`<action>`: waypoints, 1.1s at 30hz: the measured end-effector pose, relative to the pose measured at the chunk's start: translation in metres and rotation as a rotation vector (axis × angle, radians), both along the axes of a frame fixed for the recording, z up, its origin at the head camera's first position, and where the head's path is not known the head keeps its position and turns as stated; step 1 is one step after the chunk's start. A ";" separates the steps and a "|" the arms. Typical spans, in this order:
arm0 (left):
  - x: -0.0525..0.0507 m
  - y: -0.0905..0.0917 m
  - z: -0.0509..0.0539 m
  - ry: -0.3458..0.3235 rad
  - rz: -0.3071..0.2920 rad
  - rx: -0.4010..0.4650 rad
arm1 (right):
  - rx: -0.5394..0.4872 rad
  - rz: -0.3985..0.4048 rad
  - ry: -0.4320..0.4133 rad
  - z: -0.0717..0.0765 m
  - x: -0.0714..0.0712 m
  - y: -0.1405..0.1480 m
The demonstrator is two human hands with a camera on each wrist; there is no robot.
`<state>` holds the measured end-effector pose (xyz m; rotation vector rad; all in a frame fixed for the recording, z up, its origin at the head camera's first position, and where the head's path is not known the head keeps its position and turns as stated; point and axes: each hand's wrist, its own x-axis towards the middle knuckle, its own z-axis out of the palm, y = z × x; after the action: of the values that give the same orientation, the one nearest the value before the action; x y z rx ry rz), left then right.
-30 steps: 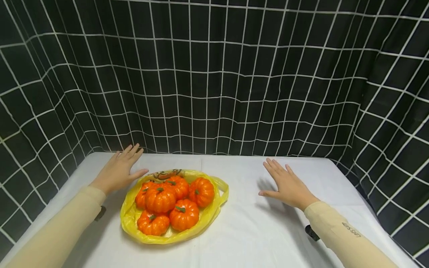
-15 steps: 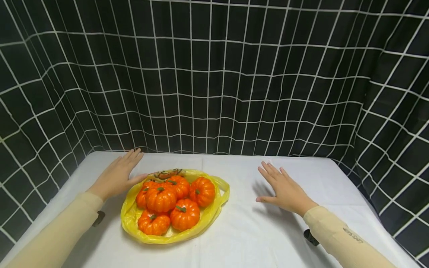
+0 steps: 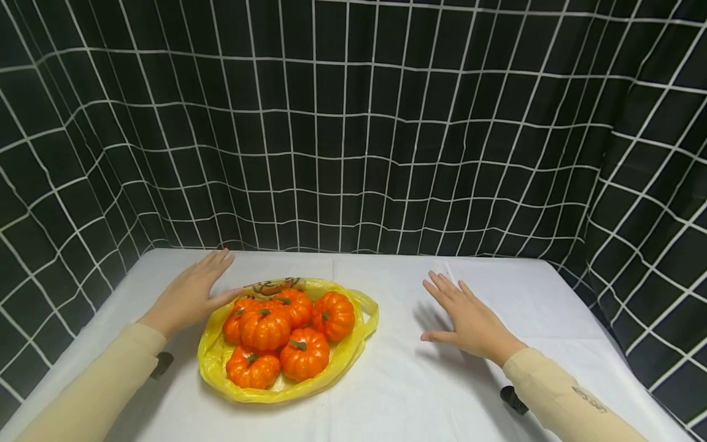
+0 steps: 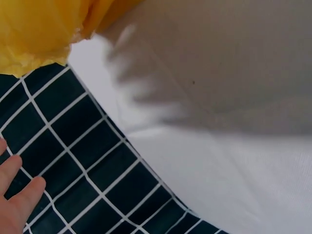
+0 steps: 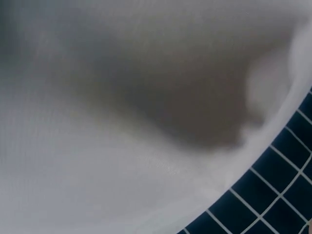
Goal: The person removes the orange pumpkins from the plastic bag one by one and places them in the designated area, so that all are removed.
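A yellow plastic bag [image 3: 345,356] lies spread open on the white cloth, left of the middle, with several orange pumpkins [image 3: 265,326] in it. The left hand [image 3: 190,294] is held palm down at the bag's back left, its fingers straight and its thumb tip at the bag's rim; contact cannot be made out. In the left wrist view the fingers [image 4: 22,195] show at the left edge, below the yellow bag [image 4: 39,29]. Well right of the bag, the right hand [image 3: 472,319] hovers above the cloth with fingers extended, holding nothing.
A white cloth [image 3: 397,393] covers the table. Behind it and at both sides hangs a black curtain with a white grid [image 3: 342,135]. The bag's loop handle [image 3: 367,310] lies toward the right. Shadows of the hands fall on the cloth.
Both hands have moved slightly nearer and lower, the right one also a little to the left. The bag and pumpkins look unmoved.
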<state>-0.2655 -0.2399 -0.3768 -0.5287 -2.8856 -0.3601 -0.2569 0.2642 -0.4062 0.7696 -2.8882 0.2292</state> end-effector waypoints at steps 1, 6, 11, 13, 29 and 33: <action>0.001 0.000 0.000 -0.007 0.003 0.009 | -0.009 0.000 0.002 0.000 0.001 0.000; 0.005 -0.001 -0.003 -0.066 0.026 0.061 | -0.044 -0.011 0.005 0.001 0.005 -0.002; 0.008 0.000 -0.003 -0.106 0.043 0.106 | -0.080 -0.007 0.001 0.000 0.009 -0.005; 0.010 0.000 -0.004 -0.117 0.048 0.124 | -0.092 0.000 -0.001 -0.001 0.011 -0.007; 0.015 0.007 -0.013 -0.184 0.077 0.277 | -0.177 0.025 -0.016 -0.004 0.019 -0.028; 0.017 0.008 -0.015 -0.182 0.083 0.311 | -0.254 0.023 -0.049 -0.003 0.020 -0.033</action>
<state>-0.2489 -0.2321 -0.3920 -0.3372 -2.9254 -0.8660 -0.2366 0.2309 -0.4093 0.7595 -2.8193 0.6113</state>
